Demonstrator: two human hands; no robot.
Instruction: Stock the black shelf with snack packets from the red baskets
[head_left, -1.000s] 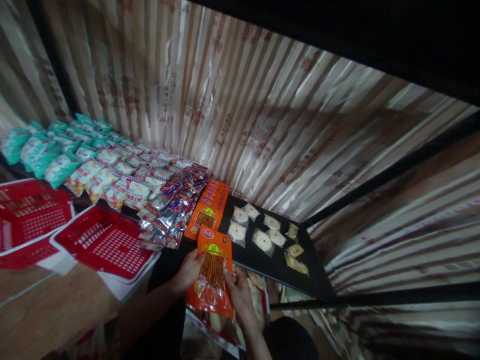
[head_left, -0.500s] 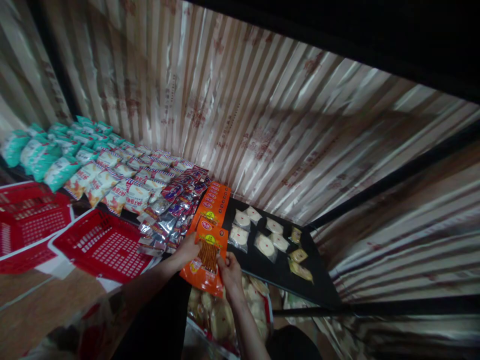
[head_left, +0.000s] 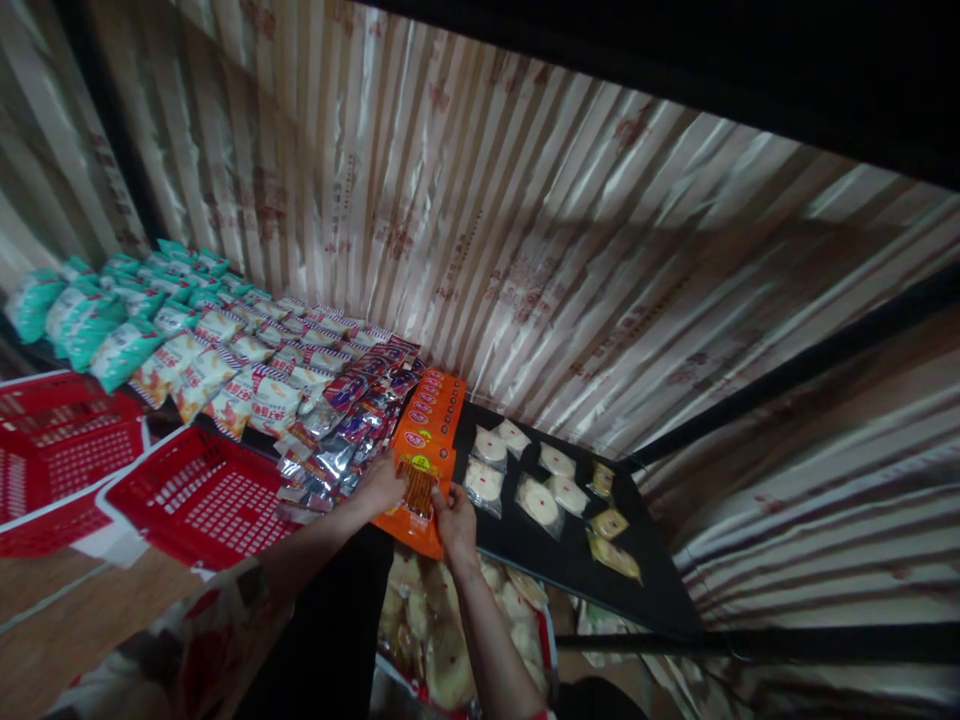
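Note:
Both my hands hold one orange snack packet (head_left: 415,497) at the front edge of a black shelf (head_left: 660,590). My left hand (head_left: 380,486) grips its left side and my right hand (head_left: 454,518) pinches its right side. The packet lies over the front of a row of the same orange packets (head_left: 433,404) that runs back toward the wall. Right of it lie clear bags with round white cakes (head_left: 536,500) and small yellow packets (head_left: 609,523).
Silver-and-purple packets (head_left: 341,440), red-and-white bags (head_left: 225,375) and teal bags (head_left: 90,310) fill the shelf to the left. Two red baskets (head_left: 202,495) stand at the left front. A bag of round pastries (head_left: 442,640) sits below my arms. Striped foil lines the back wall (head_left: 525,230).
My hands carried the orange packet forward and down from in front of me onto the front of the orange row on the shelf.

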